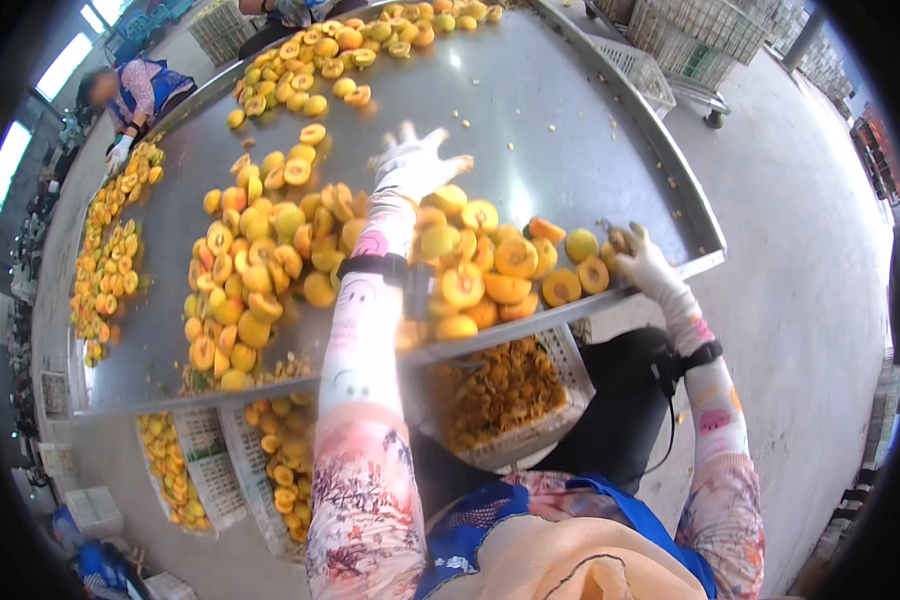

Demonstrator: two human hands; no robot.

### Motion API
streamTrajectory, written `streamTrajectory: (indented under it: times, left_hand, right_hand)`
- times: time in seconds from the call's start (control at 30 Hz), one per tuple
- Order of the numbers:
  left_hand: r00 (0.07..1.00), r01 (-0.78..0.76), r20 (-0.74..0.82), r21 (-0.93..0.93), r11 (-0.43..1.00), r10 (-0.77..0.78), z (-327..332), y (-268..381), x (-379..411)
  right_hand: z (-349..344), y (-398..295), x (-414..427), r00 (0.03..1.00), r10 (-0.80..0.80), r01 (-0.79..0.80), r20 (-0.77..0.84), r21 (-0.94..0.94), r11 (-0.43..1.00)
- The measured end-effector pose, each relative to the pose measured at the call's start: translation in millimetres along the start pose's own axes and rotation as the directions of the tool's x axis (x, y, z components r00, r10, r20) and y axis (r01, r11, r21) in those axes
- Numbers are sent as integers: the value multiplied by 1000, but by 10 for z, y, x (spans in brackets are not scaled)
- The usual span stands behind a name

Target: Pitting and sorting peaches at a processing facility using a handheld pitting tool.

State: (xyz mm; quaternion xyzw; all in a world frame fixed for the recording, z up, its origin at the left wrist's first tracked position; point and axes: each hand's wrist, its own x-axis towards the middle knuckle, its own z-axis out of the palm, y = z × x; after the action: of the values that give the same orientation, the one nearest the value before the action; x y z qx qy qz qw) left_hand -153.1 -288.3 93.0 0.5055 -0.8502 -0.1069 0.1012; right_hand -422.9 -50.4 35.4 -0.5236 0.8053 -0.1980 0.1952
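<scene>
My left hand (pixel 418 163), in a white glove, is spread open above the bare metal of the sorting table (pixel 487 90), just past a heap of halved yellow peaches (pixel 259 277). Nothing is in its fingers. At the table's near right, my right hand (pixel 649 262), gloved too, has its fingers curled around a small metal tool (pixel 606 224), which is blurred and mostly hidden. Cut peach halves (pixel 562 287) lie right beside that hand, some with pit hollows facing up. My left forearm covers part of the heap.
A raised metal rim (pixel 645 127) edges the table. Below its near side stand a crate of brownish fruit pieces (pixel 506 390) and crates of peach halves (pixel 289 487). Across the left corner a gloved co-worker (pixel 146 90) works at another pile (pixel 112 270). Stacked crates (pixel 694 37) rest on a wheeled cart.
</scene>
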Motion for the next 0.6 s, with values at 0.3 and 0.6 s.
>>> streamTrajectory:
  times: [0.3,0.6]
  left_hand:
    - [911,-95,410,99,991,47,185,-218,-141]
    - [957,-40,287,6,999,37,-108,-1154,-482]
  right_hand:
    - [423,-1249,-96,935,-198,177,293,97,979]
    - [944,-2091,-116,890,-316,292,329,120,949]
